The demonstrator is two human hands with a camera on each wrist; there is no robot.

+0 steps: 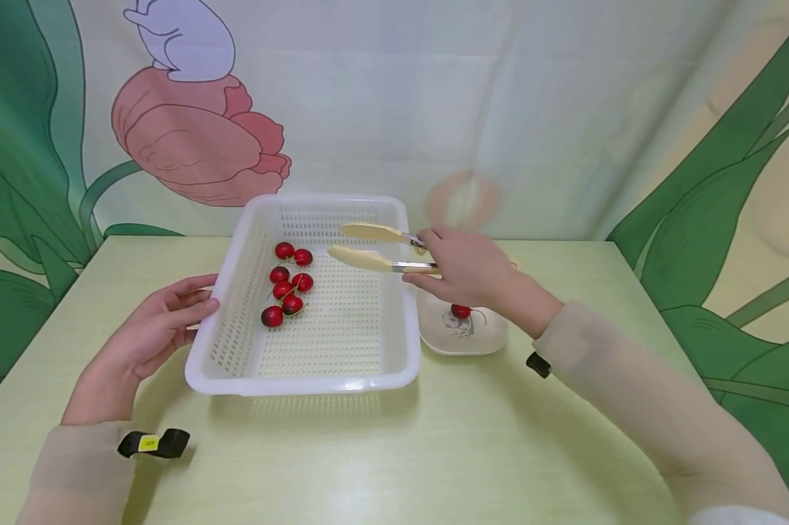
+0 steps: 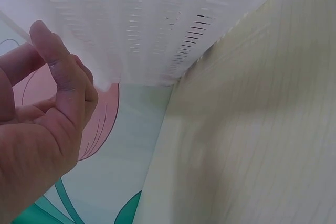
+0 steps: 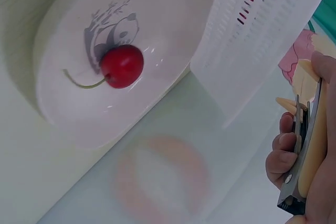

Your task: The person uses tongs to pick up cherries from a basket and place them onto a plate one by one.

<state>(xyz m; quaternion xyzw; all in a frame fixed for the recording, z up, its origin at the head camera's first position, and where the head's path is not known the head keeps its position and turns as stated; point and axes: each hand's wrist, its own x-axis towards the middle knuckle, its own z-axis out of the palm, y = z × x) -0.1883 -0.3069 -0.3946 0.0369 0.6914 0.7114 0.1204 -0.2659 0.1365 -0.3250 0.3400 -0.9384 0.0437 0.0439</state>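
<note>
A white plastic basket (image 1: 375, 382) with slotted walls stands on the table. Several dark red cherries (image 1: 292, 304) lie in its left half, some with green stems. My left hand (image 1: 165, 321) holds the basket's left rim, with curled fingers and the thumb at its edge. In my right hand (image 1: 463, 266) is a pair of tongs (image 1: 362, 258) with cream tips and metal arms. The tongs are spread, with nothing between their tips, over the right part of the basket. Below the right hand, one cherry (image 3: 123, 66) with a curved stem lies in a small white dish (image 3: 68, 108).
The dish, printed with a grey panda, stands close against the basket's right side. Behind the pale wooden table (image 1: 342, 459) hangs a curtain (image 1: 532, 131) with painted flowers and leaves. Black straps (image 1: 161, 442) hang at the sleeves.
</note>
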